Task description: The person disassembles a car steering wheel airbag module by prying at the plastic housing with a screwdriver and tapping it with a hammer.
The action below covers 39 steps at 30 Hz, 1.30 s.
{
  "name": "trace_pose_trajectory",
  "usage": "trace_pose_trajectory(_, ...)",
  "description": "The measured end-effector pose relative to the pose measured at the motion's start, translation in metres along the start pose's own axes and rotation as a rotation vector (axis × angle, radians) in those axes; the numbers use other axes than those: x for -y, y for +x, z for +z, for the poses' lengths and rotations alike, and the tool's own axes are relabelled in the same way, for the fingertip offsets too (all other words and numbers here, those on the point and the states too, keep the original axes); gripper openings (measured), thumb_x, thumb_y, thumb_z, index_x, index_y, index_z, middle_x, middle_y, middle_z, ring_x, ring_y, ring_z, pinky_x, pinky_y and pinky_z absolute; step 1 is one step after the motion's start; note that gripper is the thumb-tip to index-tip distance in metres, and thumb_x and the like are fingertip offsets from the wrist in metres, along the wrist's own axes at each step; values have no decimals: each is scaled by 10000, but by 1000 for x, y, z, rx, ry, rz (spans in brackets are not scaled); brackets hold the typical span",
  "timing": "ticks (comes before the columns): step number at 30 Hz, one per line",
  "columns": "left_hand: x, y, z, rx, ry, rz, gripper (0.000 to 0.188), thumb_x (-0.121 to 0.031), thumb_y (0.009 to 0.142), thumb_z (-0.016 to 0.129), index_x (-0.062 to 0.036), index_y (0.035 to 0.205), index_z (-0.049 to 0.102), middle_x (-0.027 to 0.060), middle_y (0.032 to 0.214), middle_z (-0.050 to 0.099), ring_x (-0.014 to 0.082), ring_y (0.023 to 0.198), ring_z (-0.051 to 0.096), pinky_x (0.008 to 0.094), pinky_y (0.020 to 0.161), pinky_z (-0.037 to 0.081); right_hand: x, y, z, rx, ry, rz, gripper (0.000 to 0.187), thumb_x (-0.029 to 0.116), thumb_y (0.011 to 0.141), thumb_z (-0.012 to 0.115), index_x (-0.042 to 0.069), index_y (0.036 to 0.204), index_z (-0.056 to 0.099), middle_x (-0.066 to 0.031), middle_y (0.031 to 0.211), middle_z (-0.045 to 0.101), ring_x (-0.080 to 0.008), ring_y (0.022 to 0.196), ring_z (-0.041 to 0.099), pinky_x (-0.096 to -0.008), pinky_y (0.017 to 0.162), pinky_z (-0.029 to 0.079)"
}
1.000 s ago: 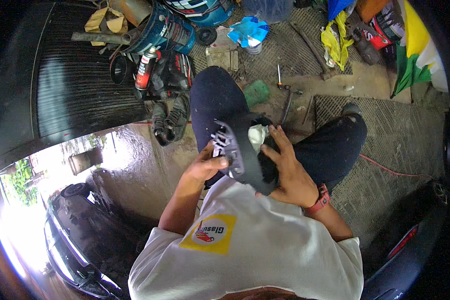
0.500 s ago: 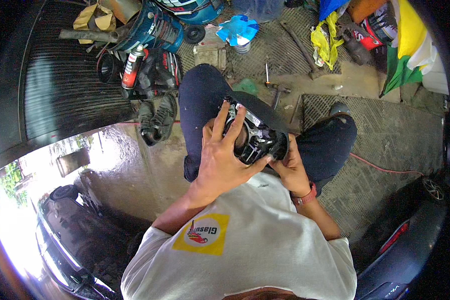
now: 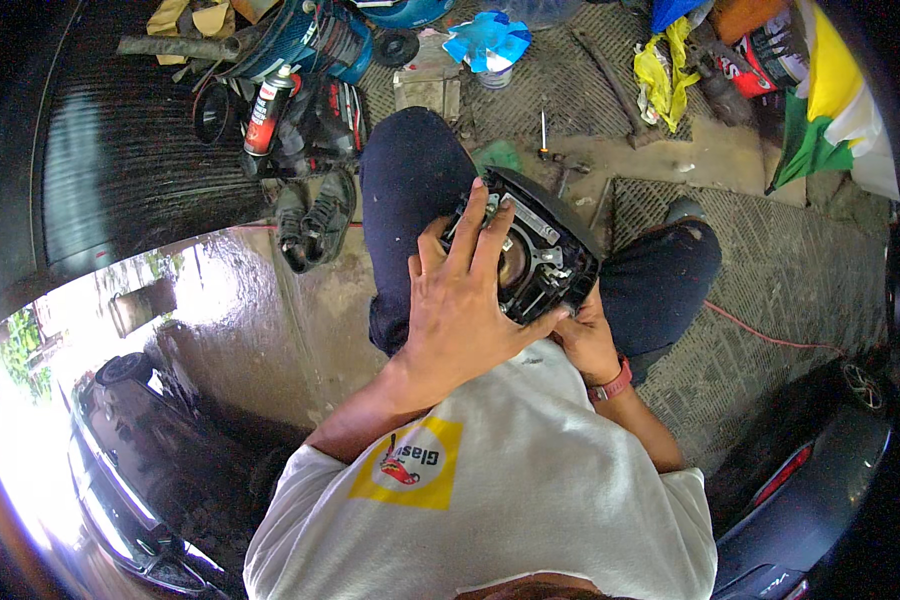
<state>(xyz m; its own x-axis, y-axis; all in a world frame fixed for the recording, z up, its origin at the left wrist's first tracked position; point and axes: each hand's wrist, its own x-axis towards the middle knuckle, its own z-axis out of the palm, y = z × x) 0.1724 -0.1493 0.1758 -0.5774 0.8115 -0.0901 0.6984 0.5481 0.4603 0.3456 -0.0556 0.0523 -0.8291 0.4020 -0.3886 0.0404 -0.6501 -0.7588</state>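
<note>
Over my lap I hold a black steering wheel airbag module [image 3: 550, 262], its inner side facing up. A round brownish centre, metal brackets and a pale label show inside its dark shell. My left hand [image 3: 458, 300] is across the near left side, with long fingers spread over the inside and the thumb along the lower edge. At the lower right corner, my right hand [image 3: 588, 345] grips the shell from beneath. Most of its fingertips are hidden by the part. A red watch [image 3: 613, 380] is on my right wrist.
Ahead on the floor lie a screwdriver [image 3: 544, 135] and a partly covered hammer [image 3: 562, 178]. A spray can [image 3: 268, 112], shoes [image 3: 315, 222] and blue buckets [image 3: 335, 45] are at left. A red cord [image 3: 770, 340] and a dark car [image 3: 820, 490] are at right.
The airbag module has tilted and swung slightly right, so more of its inside and label shows. My left fingers have moved with it. The view has shifted a little.
</note>
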Motion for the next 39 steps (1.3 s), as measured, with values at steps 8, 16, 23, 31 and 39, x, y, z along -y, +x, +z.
trace_pose_trajectory(8,6,-7,2,4,11,12,1087,-570,701,933,7,1521,514,281,1651,385,499,1334,480,586,1146,413,-5,-4,0,-10,-30,12,899,-158,933,649,102,1686,233,-70,1554,521,-179,1408,513,-372,1201,415)
trace_pose_trajectory(16,10,-9,0,12,-13,-6,1078,-551,704,939,11,1522,518,287,1653,380,500,1320,493,580,1130,435,1,-2,4,13,-50,26,896,-158,928,644,96,1683,235,-67,1553,522,-170,1414,498,-366,1210,389)
trace_pose_trajectory(23,17,-6,2,-26,-68,-12,1096,-540,700,948,-3,1538,490,290,1630,405,512,1294,537,577,1116,444,12,2,11,33,-78,35,868,-162,933,627,105,1674,264,-65,1554,520,-176,1404,509,-354,1170,429)
trace_pose_trajectory(31,30,-3,2,15,-159,-45,1066,-507,713,953,-4,1532,492,299,1595,457,467,1436,509,564,1163,417,21,8,8,43,-274,-15,963,-157,821,577,45,1693,221,-125,1605,462,-234,1492,438,-371,1259,326)
trace_pose_trajectory(39,61,4,8,215,-438,-36,1191,-535,690,982,-23,1604,415,300,1578,468,461,1498,454,516,1244,378,49,10,23,59,-255,-132,1009,-58,769,639,-24,1683,215,-152,1638,407,-241,1545,361,-369,1290,251)
